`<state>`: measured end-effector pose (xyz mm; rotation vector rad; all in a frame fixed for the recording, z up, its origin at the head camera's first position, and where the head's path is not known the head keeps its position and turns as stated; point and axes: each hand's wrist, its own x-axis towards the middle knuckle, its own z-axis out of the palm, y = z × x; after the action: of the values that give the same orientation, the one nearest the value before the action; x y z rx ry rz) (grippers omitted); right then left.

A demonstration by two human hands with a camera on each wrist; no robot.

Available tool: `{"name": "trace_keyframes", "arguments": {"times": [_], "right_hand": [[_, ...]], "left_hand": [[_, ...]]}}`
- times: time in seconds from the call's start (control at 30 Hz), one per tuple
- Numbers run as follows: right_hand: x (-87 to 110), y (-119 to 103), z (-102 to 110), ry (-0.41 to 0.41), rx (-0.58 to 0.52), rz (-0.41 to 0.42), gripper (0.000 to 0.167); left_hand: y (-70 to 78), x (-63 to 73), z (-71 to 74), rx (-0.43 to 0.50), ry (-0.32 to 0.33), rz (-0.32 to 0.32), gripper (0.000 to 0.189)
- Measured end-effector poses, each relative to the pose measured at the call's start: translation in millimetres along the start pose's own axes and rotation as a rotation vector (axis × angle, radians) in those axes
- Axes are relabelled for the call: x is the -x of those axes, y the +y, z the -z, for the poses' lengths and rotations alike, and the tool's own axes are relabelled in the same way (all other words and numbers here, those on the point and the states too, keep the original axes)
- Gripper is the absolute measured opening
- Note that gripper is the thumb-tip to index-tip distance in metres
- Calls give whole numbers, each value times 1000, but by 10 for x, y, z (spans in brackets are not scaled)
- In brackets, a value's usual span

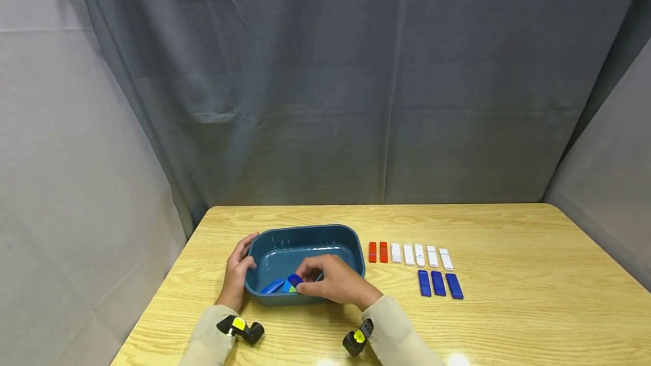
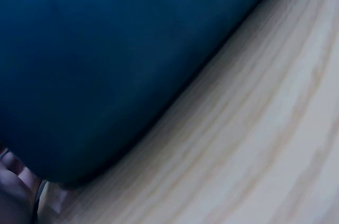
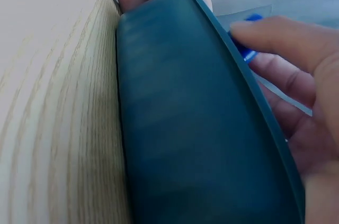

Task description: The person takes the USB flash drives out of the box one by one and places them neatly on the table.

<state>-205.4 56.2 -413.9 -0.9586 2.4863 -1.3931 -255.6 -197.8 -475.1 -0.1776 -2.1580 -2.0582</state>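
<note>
A dark teal plastic bin (image 1: 310,237) stands on the table's left side. My left hand (image 1: 235,275) holds its left end, thumb at the rim and fingers along the outer wall. Reaching over the near rim, my right hand (image 1: 338,282) pinches a dark blue USB stick (image 1: 295,279) between thumb and fingers; in the right wrist view the blue stick (image 3: 249,52) shows just past the rim. Below it in the bin lie a brighter blue stick (image 1: 272,286) and light blue and green pieces (image 1: 287,286), partly covered by the hand. Bin wall (image 2: 106,65) fills much of the left wrist view.
Right of the bin, a row holds two red sticks (image 1: 383,252) and several white sticks (image 1: 409,255). Three dark blue sticks (image 1: 438,283) lie in a second row nearer me. The wooden table (image 1: 529,275) ends at a grey curtain (image 1: 325,129) behind.
</note>
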Motion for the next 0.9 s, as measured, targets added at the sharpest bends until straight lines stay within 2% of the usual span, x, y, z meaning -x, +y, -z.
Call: {"name": "trace_keyframes", "arguments": {"times": [0.1,0.23,0.37,0.5,0.6,0.73,0.9], "right_hand": [[1,-2,4,21,-28,-4,14],[-3,2,4,26,-50,10,31],[-8,1,6,36,-46,31,40],[-3,-31,14,65,-90,37,38],[14,-65,35,114,-121,37,36],[65,-100,90,191,-102,48,36],[174,-111,208,246,-65,46,36]], "left_hand": [[107,37,-10,7,-8,13,66],[212,80,-21,11,-14,30,65],[126,44,-14,2,-9,35,66],[-3,1,-5,-4,6,16,66],[-29,-7,-3,15,4,9,66],[67,32,-7,33,-10,21,66],[231,98,-29,17,-20,7,66]]}}
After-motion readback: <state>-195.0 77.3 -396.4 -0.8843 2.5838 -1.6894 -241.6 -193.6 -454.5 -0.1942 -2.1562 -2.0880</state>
